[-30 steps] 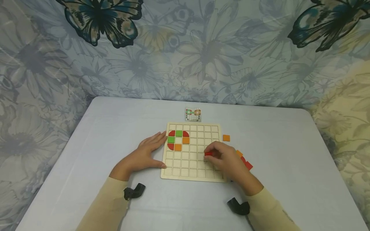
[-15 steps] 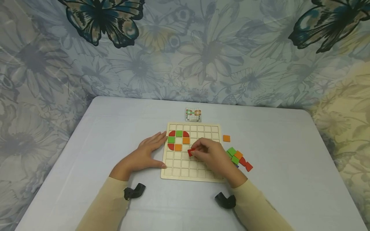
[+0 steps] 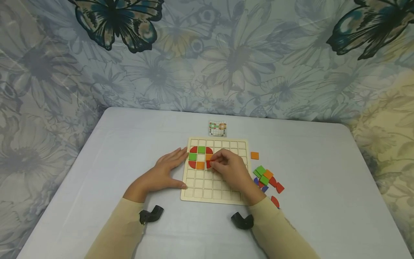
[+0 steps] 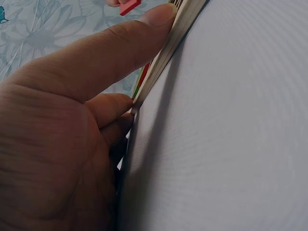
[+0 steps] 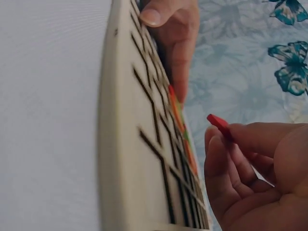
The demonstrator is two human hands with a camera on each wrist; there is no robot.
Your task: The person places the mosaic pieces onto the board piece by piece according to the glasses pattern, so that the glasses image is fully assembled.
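A wooden grid board [image 3: 207, 185] lies on the table. Red, green and orange tiles form a partial ring in its upper left squares, among them a green tile [image 3: 192, 157] and an orange tile [image 3: 200, 165]. My right hand [image 3: 230, 169] pinches a red tile [image 5: 220, 126] between thumb and fingers, just above the board at the ring's lower right corner. In the right wrist view the red tile is clear of the board. My left hand [image 3: 161, 173] rests along the board's left edge with fingers spread, thumb and fingertips touching the edge.
A small pattern card [image 3: 217, 128] lies behind the board. Right of it is a lone orange tile [image 3: 254, 155]. A loose pile of green tiles [image 3: 260, 171], orange, red and blue pieces lies nearer, with a red piece [image 3: 275, 201] beside my right forearm.
My right hand has moved left and away from me across the board, carrying the red tile to the ring's corner. More of the loose pile shows. The left hand has stayed in place.
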